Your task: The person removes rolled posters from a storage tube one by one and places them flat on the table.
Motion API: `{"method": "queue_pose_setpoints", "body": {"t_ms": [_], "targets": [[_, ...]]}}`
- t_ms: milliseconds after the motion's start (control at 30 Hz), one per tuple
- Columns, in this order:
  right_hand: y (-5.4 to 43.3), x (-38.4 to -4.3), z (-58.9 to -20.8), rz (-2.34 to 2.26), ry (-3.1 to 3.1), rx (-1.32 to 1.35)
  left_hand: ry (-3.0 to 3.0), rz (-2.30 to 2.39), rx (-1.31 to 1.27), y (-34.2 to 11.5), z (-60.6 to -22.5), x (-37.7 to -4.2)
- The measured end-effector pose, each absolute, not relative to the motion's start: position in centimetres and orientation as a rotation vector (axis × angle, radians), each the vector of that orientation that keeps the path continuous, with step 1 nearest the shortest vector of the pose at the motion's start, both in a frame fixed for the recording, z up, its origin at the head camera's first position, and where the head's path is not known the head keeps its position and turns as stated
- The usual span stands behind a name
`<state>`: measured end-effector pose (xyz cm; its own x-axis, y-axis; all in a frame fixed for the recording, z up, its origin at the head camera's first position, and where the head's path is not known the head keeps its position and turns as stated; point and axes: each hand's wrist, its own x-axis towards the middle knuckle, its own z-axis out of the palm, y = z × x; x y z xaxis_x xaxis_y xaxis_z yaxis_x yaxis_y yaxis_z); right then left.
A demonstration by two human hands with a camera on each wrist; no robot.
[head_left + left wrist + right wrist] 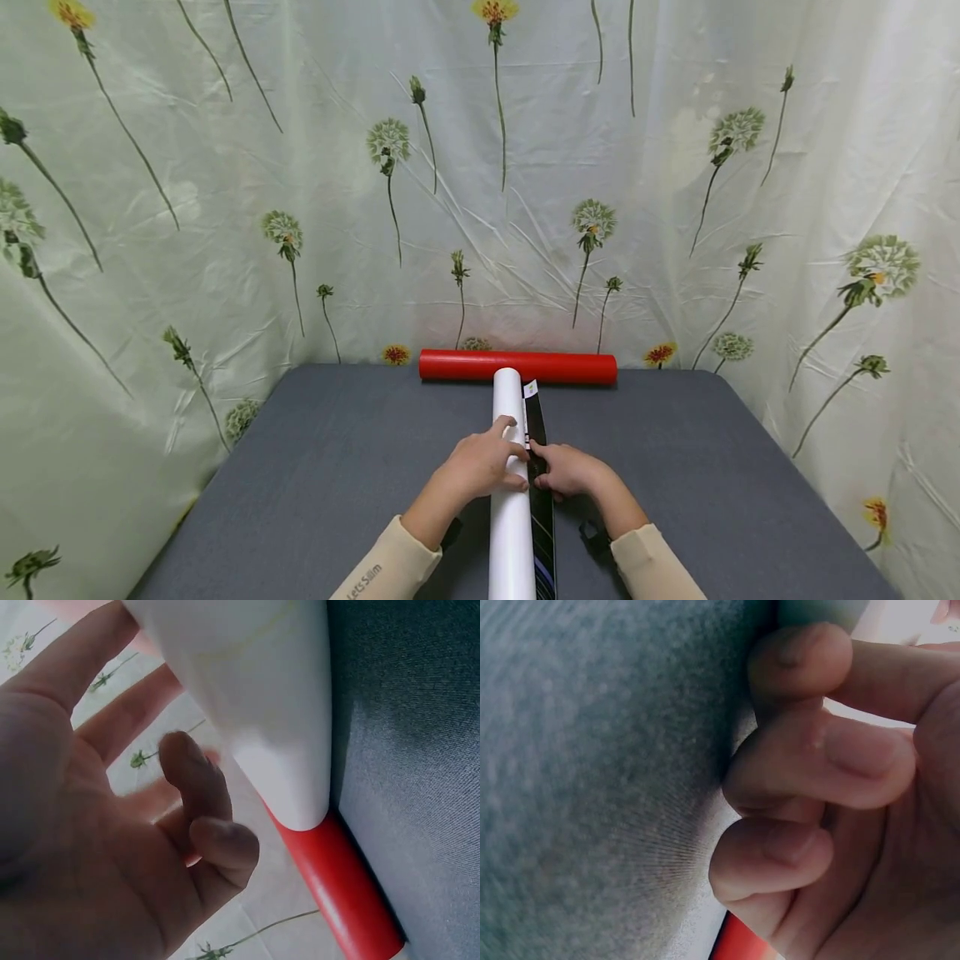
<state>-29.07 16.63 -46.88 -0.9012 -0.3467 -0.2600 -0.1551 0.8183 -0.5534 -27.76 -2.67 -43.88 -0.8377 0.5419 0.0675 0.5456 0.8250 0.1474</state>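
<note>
A long white roll (512,533) lies lengthwise down the middle of the table, its far end near a red roll. Along its right side runs a narrow black printed strip (542,533) with a white label at the far end; whether it joins the roll, I cannot tell. My left hand (480,462) reaches over the white roll, touching its top with thumb and fingertips; in the left wrist view the hand's other fingers (206,795) bend loosely, off the roll. My right hand (570,471) pinches the black strip's edge, with curled fingers (780,855) against the table.
A red roll (555,367) lies crosswise at the table's far edge. Behind it hangs a pale curtain (337,167) printed with dandelions. The dark grey table (337,483) extends to both sides of the hands.
</note>
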Motion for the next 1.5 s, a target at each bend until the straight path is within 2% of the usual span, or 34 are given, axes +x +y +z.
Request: {"method": "queue_pose_setpoints", "body": {"t_ms": [167, 500, 967, 1500], "targets": [[16.70, -29.06, -46.86, -0.780, 2.643, -0.361, -2.990, -0.205, -0.948, -2.75, -43.77, -27.76], [16.66, -29.06, -46.99, -0.787, 2.636, -0.364, -2.969, -0.370, -0.850, -2.59, -44.10, -27.73], [16.80, -29.11, -46.71, -0.810, 2.605, -0.331, -3.012, -0.326, -0.995, -3.01, -43.98, -27.81], [17.42, -29.51, -46.91, -0.825, 2.606, -0.297, -2.995, -0.240, -0.984, -2.79, -44.24, -27.94]]}}
